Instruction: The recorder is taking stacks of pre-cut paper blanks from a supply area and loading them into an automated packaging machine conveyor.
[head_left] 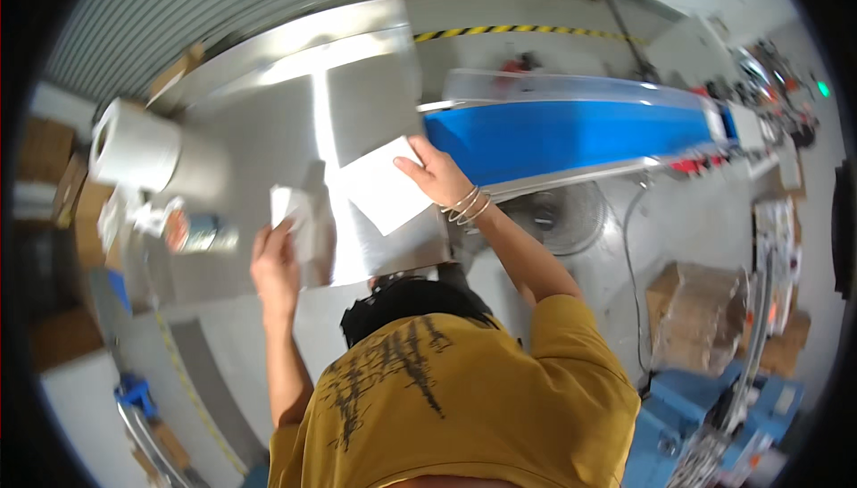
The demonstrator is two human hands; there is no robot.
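Note:
My right hand [437, 175], with bangles at the wrist, grips the right edge of a flat white square [382, 189], thumb on top. Whether it is a folded sheet or a thin box I cannot tell. It is held over the shiny metal table [259, 131], near its right side. Closer to the table's front edge, my left hand [275, 266] pinches a small crumpled white piece [290, 208], which looks like tissue or a wipe. That piece is blurred, and the two white things are apart.
A large white roll [136, 147] lies at the table's left, with crumpled white material and a blurred can-like container [192, 233] in front of it. A blue conveyor belt [571, 135] runs off from the table's right side. Cardboard boxes [701, 318] sit at right.

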